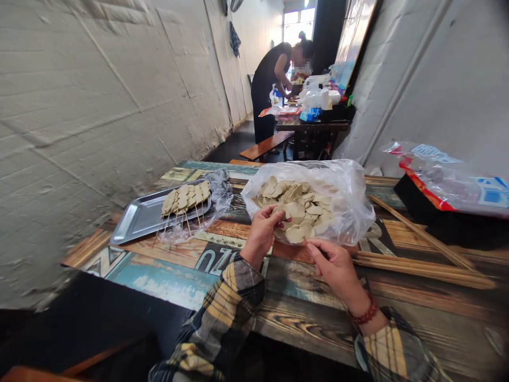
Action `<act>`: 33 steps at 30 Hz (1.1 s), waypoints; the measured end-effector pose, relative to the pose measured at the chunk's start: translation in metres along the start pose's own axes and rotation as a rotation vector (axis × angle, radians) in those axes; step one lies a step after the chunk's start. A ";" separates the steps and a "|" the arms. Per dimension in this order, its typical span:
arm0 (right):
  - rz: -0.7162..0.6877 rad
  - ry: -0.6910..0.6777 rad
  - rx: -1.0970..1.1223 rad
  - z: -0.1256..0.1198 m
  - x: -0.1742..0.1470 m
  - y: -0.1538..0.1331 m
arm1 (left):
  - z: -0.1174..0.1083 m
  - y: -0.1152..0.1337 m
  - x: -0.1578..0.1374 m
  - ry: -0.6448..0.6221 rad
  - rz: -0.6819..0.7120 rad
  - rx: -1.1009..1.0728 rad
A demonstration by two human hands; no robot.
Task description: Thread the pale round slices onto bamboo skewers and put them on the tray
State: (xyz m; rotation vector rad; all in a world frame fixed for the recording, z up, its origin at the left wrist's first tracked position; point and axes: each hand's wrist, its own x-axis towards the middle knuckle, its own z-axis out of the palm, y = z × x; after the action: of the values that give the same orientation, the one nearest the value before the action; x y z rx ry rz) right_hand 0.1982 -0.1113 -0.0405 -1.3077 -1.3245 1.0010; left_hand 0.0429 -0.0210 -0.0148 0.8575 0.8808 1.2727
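An open clear plastic bag full of thin, round beige slices lies in front of me on the table. At the bag's left front edge, my left hand is closed, pinching a beige slice between thumb and fingers. My right hand is closed too, thumb and forefinger pressed together at the bag's front edge; what they pinch is too small to make out. To the left, skewered slices lie in rows on a metal tray, their bare stick ends pointing toward me.
Wooden skewers lie in bundles at right, beside a black box with red-and-clear packaging. Crumpled plastic touches the tray. Farther back, a person bends over another cluttered table near a bench. A wall runs along the left.
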 end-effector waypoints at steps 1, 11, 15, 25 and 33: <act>0.012 0.001 0.002 0.001 0.000 0.001 | 0.000 0.000 0.000 0.010 0.010 0.014; 0.044 0.006 0.014 0.002 0.000 0.006 | -0.001 -0.001 0.002 0.050 0.052 0.050; 0.048 -0.005 0.001 0.002 0.001 0.005 | 0.000 0.000 0.001 0.047 0.075 0.063; 0.055 -0.004 -0.006 0.002 0.001 0.007 | 0.003 0.001 -0.001 0.071 0.133 0.130; 0.087 0.013 0.003 0.002 0.002 0.005 | 0.005 -0.001 -0.003 0.046 0.180 0.206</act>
State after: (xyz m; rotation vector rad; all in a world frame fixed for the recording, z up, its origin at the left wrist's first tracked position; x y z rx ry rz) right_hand 0.1968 -0.1085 -0.0457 -1.3777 -1.2652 1.0518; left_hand 0.0472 -0.0240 -0.0132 1.0940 1.0017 1.3778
